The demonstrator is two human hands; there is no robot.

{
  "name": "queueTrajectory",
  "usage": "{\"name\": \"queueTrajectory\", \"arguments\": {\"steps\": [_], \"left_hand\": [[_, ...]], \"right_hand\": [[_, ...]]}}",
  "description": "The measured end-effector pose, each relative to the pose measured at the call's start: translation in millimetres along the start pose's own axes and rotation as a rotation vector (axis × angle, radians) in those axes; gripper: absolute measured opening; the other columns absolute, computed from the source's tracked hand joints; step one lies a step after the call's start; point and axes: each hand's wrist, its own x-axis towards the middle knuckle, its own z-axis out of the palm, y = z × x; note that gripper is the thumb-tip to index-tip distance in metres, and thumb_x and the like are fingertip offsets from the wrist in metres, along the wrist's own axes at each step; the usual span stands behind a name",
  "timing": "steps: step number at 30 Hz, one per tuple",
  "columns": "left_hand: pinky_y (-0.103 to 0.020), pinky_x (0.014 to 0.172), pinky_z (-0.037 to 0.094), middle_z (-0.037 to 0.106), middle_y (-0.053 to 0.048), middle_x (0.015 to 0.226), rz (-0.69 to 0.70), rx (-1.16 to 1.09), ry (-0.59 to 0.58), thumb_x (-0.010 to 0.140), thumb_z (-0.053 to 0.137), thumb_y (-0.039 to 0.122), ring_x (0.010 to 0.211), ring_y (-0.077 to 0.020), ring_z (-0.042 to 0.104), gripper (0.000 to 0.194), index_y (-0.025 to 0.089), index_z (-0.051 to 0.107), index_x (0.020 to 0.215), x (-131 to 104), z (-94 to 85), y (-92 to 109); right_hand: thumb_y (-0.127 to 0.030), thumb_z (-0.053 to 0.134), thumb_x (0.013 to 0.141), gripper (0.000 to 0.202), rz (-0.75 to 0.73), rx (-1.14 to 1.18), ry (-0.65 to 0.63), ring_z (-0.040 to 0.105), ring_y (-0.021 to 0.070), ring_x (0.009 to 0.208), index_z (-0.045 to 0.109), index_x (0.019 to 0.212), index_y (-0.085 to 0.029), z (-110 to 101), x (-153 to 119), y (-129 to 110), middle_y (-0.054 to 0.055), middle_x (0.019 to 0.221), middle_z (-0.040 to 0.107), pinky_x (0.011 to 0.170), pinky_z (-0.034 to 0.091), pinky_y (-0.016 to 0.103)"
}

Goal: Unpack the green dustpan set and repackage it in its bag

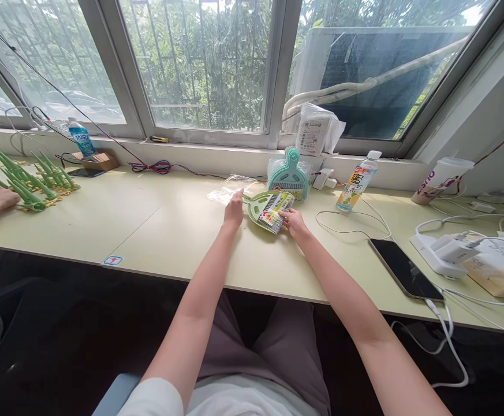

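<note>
Pale-green plastic dustpan [255,203], rounded and scooped, sat in both hands over the smooth table [182,231]; couldn't tell if it touched. Left hand [234,209] pinched its slim handle, fingers curled together. Right hand [294,223] pinched the brush [271,226] at its side, thumb near the glossy printed label [278,208]; fingers underneath were partly hidden. Bristles were thin, straight. Crinkled clear film [220,195] lay just beyond the left hand. Teal dustpans [292,170], fan-shaped, stood behind, plastic-wrapped.
</note>
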Motion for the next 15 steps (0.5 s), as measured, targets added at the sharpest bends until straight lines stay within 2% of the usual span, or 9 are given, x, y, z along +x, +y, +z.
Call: {"name": "queueTrajectory", "arguments": {"steps": [4,7,9,11,13,15], "left_hand": [[-0.039,0.102,0.045,0.052,-0.012,0.138,0.234,0.008,-0.145,0.081,0.029,-0.007,0.126,-0.0248,0.052,0.068,0.02,0.044,0.141,-3,8.0,4],[-0.043,0.111,0.034,0.054,-0.013,0.137,0.329,-0.045,-0.122,0.085,0.032,-0.001,0.133,-0.024,0.045,0.061,0.019,0.044,0.141,-5,13.2,10],[-0.046,0.119,0.017,0.049,-0.012,0.143,0.339,-0.1,0.009,0.088,0.038,0.006,0.141,-0.0234,0.034,0.056,0.019,0.04,0.143,-7,12.0,16],[-0.048,0.121,0.005,0.037,-0.01,0.152,0.25,-0.182,0.204,0.09,0.047,0.016,0.146,-0.0235,0.021,0.059,0.022,0.033,0.146,-8,6.9,23],[-0.047,0.121,0.003,0.022,-0.009,0.159,0.08,-0.307,0.397,0.088,0.055,0.027,0.149,-0.024,0.011,0.068,0.024,0.024,0.149,-7,0.3,27],[-0.043,0.12,0.011,0.016,-0.01,0.16,-0.111,-0.507,0.509,0.087,0.06,0.035,0.149,-0.0243,0.01,0.077,0.024,0.018,0.15,-2,-5.2,27]], "right_hand": [[-0.002,0.064,0.074,0.016,-0.026,0.047,0.025,0.067,0.0108,0.063,0.061,0.081,-0.016,-2,2,0,0.002,0.077,0.072,0.056,0.058,0.019],[-0.003,0.063,0.076,0.015,-0.059,0.083,-0.004,0.068,0.0115,0.065,0.062,0.082,-0.016,-4,3,-1,0.003,0.08,0.073,0.06,0.059,0.021],[-0.004,0.062,0.076,0.014,-0.086,0.115,-0.011,0.068,0.012,0.067,0.063,0.082,-0.017,-5,4,-2,0.003,0.081,0.073,0.064,0.06,0.022],[-0.005,0.064,0.076,0.013,-0.115,0.152,-0.014,0.069,0.0127,0.071,0.063,0.083,-0.017,-4,4,-2,0.002,0.082,0.073,0.069,0.061,0.025],[-0.007,0.065,0.075,0.013,-0.143,0.184,-0.017,0.069,0.0136,0.074,0.063,0.083,-0.017,-3,4,-1,0.002,0.082,0.073,0.074,0.061,0.027],[-0.007,0.066,0.075,0.014,-0.16,0.208,-0.026,0.07,0.0141,0.076,0.063,0.083,-0.017,-2,4,-1,0.002,0.083,0.073,0.078,0.061,0.029]]}}
